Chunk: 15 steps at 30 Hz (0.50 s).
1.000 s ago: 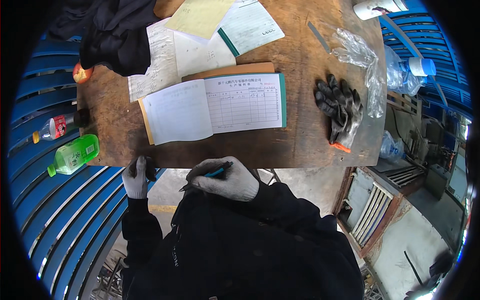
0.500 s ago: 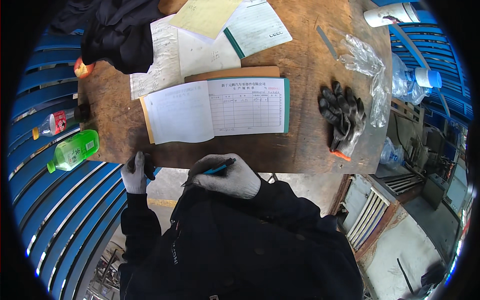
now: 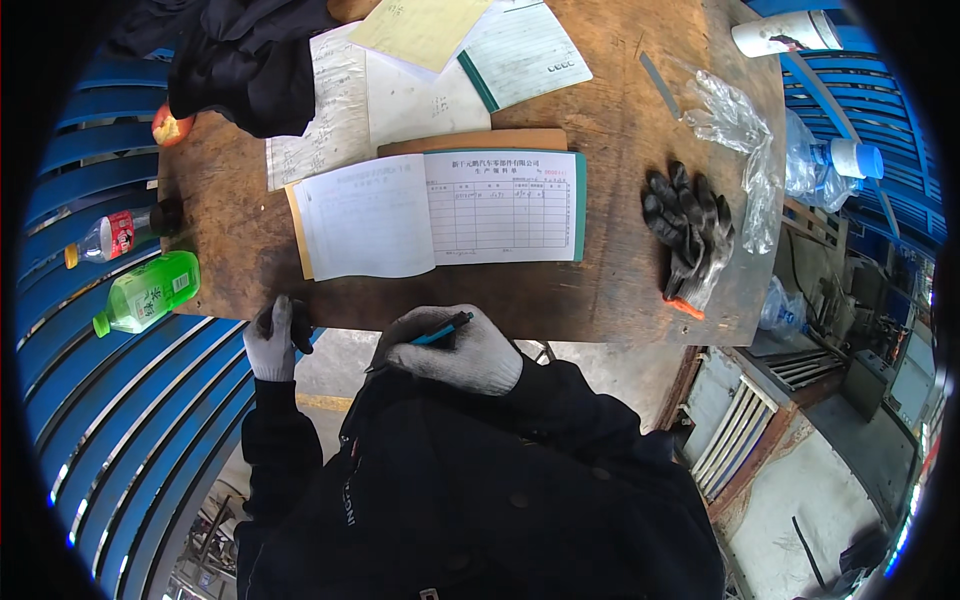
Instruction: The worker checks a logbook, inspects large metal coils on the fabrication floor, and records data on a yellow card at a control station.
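My right hand (image 3: 455, 350), in a whitish glove with dark patches, is closed round a blue and black pen (image 3: 440, 331) just off the table's front edge. The pen's tip points down to the left, away from the paper. At the front left edge of the wooden table (image 3: 600, 310), my left hand (image 3: 272, 338), gloved too, has its dark fingers curled against the edge; part of them is hidden. Beyond both hands lies an open form book (image 3: 505, 225), its left leaf (image 3: 365, 225) folded over and its right page a ruled form with some handwriting.
Loose papers (image 3: 420, 100) and a green-spined pad (image 3: 525, 60) lie behind the book. Dark cloth (image 3: 245, 70) covers the back left, near an apple (image 3: 170, 126), a green bottle (image 3: 150, 293) and a red-labelled bottle (image 3: 115, 236). At right are dark-palmed gloves (image 3: 690, 235) and clear plastic (image 3: 745, 140).
The table and book have shifted slightly up and right in the view. Both hands keep their pose, the right one still round the pen.
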Tool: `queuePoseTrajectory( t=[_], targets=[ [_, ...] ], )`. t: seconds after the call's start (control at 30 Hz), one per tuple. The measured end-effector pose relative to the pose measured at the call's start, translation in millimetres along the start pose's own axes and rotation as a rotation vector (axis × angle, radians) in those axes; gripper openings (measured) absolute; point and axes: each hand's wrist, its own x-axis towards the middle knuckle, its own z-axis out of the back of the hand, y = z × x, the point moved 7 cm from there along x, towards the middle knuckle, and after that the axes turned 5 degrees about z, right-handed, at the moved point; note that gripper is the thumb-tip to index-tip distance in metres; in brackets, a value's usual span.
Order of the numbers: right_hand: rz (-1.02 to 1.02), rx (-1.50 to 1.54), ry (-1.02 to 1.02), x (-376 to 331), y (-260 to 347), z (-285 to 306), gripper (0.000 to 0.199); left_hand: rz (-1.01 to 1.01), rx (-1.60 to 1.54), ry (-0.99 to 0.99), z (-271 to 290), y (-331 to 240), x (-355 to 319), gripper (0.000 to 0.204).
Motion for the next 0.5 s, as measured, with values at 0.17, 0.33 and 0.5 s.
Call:
queuePoseTrajectory(
  t=[0.17, 0.33, 0.5],
  targets=[
    [0.022, -0.003, -0.059, -1.8, -1.5, -3.8, 0.021, 0.005, -0.012, 0.003, 2.6, 3.1, 0.5, 0.036],
    [0.001, 0.023, -0.076, -4.8, -5.0, -8.0, 0.022, 0.035, -0.068, 0.020, 4.0, 6.9, 0.3, 0.036],
    [0.060, 0.035, -0.140, -7.8, -1.5, -3.1, 0.023, 0.028, -0.081, 0.035, 5.6, 14.2, 2.1, 0.035]
  ],
)
